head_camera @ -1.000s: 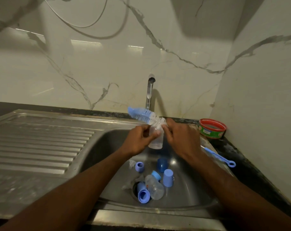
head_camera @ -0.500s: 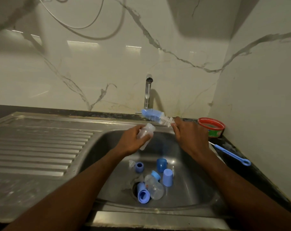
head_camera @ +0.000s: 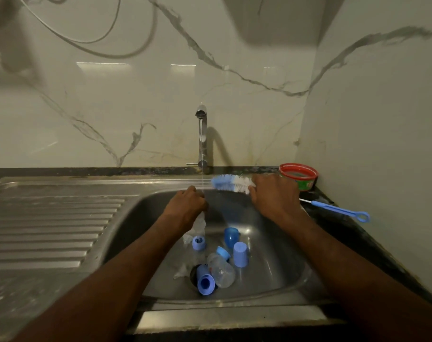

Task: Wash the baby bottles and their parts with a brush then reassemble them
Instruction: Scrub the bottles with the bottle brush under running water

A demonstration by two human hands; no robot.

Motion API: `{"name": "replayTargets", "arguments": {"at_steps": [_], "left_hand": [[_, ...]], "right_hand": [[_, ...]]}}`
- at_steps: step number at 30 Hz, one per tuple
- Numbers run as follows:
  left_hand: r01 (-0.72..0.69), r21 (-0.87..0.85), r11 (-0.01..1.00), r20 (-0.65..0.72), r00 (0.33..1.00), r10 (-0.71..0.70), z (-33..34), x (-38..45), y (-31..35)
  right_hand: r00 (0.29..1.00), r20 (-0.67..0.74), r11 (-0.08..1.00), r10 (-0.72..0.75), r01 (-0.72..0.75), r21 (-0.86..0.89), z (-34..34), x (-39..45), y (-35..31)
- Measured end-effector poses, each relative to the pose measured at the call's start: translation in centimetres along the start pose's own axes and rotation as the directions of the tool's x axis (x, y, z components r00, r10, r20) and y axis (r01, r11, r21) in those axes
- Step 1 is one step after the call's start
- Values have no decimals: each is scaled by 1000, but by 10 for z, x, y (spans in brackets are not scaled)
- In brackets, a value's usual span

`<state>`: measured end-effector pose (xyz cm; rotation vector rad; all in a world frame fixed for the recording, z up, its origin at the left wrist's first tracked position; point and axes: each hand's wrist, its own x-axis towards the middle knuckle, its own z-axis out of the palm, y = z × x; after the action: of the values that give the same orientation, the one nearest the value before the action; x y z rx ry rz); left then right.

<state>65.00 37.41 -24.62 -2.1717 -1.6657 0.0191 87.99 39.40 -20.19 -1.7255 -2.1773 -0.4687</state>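
sink parts: second bottle (head_camera: 221,270), blue caps lie by the drain of the sink (head_camera: 279,272).
left hand (head_camera: 185,208): your fingers curl round clear bottle (head_camera: 200,224) under tap (head_camera: 201,137) stream.
right hand (head_camera: 275,196): you grip bottle brush (head_camera: 231,183), bristles pointing left over the far rim.

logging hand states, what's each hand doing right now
Left hand: closed around the clear bottle, under the tap stream.
Right hand: closed around the bottle brush.

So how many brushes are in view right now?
2. The bottle brush is gripped in the right hand above the sink's back edge. The thin blue-handled brush lies on the dark counter to the right of the sink. Nothing suggests more hidden.
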Motion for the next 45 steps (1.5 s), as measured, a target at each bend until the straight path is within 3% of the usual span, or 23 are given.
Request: {"name": "replayTargets", "arguments": {"at_steps": [2, 4, 7, 13, 15, 18, 20, 24, 28, 32, 36, 41, 45], "left_hand": [[0, -77, 997, -42, 999, -3, 2, 0, -4], [51, -273, 961, -115, 990, -85, 7, 0, -10], [122, -620, 775, -187, 936, -297, 17, -3, -21], [119, -809, 575, -187, 876, -445, 32, -3, -36], [41, -803, 595, -245, 887, -392, 28, -4, -39], [-168, -669, 724, -363, 924, -121, 17, -2, -35], [-208, -577, 790, -392, 919, -44, 11, 1, -35], [-38, -558, 829, -359, 911, -200, 8, 1, -42], [-131, -423, 897, -396, 917, -53, 3, 6, -22], [-8, -527, 850, -376, 899, -225, 3, 1, -39], [-127, -414, 901, -339, 940, -23, 7, -4, -20], [-21, -534, 845, -393, 891, -226, 5, -6, -37], [-145, -391, 909, -436, 899, -44, 6, -5, -20]], "right_hand": [[997, -71, 1000, -3, 1, -23, 1, -1, 2], [990, -140, 1000, -4, 0, -23, -1, -3, 7], [989, -149, 1000, 15, -11, 23, -3, -1, 16], [985, -172, 999, 19, -12, 41, 2, 1, 17], [984, -180, 995, -21, 38, 93, 3, 1, 16], [982, -92, 967, -166, 181, 181, 6, 1, 8], [970, -56, 950, -236, 243, 195, 6, 0, 5], [967, -139, 963, -212, 231, 139, 1, 3, 12], [956, -119, 949, -269, 284, 136, 8, -2, -5], [955, -195, 950, -224, 258, 174, 2, 3, 9], [940, -137, 939, -312, 327, 109, 11, -4, 2], [947, -211, 943, -241, 280, 178, 4, 4, 18], [939, -142, 935, -314, 332, 126, 15, 0, 0]]}}
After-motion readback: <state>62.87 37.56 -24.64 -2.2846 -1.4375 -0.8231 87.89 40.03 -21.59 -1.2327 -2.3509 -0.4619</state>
